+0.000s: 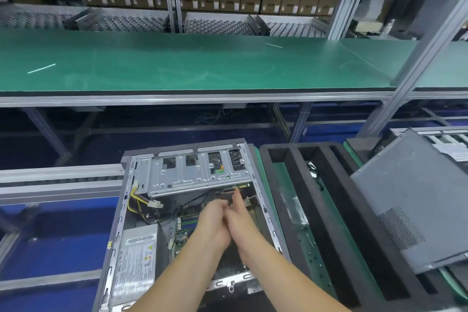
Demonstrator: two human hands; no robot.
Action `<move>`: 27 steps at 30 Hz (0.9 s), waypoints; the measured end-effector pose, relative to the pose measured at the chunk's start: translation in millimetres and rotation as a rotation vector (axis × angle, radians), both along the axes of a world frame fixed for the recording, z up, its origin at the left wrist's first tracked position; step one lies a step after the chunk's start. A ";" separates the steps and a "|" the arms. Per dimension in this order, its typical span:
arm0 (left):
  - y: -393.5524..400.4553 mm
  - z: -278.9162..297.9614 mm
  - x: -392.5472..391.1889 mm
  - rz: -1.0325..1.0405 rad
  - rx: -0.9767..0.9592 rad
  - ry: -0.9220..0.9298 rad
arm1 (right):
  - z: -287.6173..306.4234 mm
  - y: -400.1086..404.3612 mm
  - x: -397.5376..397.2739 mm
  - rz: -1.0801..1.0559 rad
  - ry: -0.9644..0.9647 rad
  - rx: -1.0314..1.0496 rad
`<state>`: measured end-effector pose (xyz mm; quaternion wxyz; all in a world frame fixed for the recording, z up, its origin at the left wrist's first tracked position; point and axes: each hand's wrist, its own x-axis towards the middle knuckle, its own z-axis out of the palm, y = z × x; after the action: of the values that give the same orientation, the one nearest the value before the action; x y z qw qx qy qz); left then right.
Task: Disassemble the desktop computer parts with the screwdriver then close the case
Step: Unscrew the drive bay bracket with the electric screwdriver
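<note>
Reaching fingers (pixel 236 196) touch motherboard (pixel 188 220) inside case (pixel 266 210).

Left hand (pixel 215 220): reached forward, fingers curled, pressed against the right hand.
Right hand (pixel 241 220): reached forward, index finger extended straight.
Forearms: bare, converging at the wrists.

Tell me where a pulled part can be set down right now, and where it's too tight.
Free: the green bench top beyond the open case, bare but for two thin white strips, and the black foam tray's empty rear slots. Crowded: inside the case, where both hands meet under the drive cage beside the yellow cables and power supply.
</note>
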<state>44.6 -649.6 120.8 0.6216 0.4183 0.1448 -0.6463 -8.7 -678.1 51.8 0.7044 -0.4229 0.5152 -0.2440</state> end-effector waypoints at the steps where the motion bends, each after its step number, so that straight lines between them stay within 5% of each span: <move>1: -0.9 1.1 -2.5 -0.003 -0.024 0.037 | -0.1 -0.2 0.7 -0.018 -0.018 0.009; 8: -3.4 9.6 -4.6 0.000 -0.064 -0.021 | 11.3 1.1 1.4 -0.047 -0.059 0.052; 15: 1.0 12.4 -2.8 -0.017 0.149 -0.478 | 75.0 -11.9 -6.0 0.267 0.450 -0.309; 19: -10.1 29.8 -17.6 0.009 0.101 -0.649 | 121.6 -46.0 -46.3 0.304 0.491 -0.414; 25: -27.4 8.6 -30.9 -0.082 0.132 -0.752 | 128.6 -108.6 -160.0 0.371 0.730 -0.568; 27: -35.0 2.2 -30.4 -0.035 0.160 -0.602 | 106.9 -124.6 -201.3 0.364 0.765 -0.573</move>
<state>14.1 -684.7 123.0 0.5904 0.6411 -0.0026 -0.4904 -210.0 -802.7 158.7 0.3523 -0.7408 0.5667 -0.0767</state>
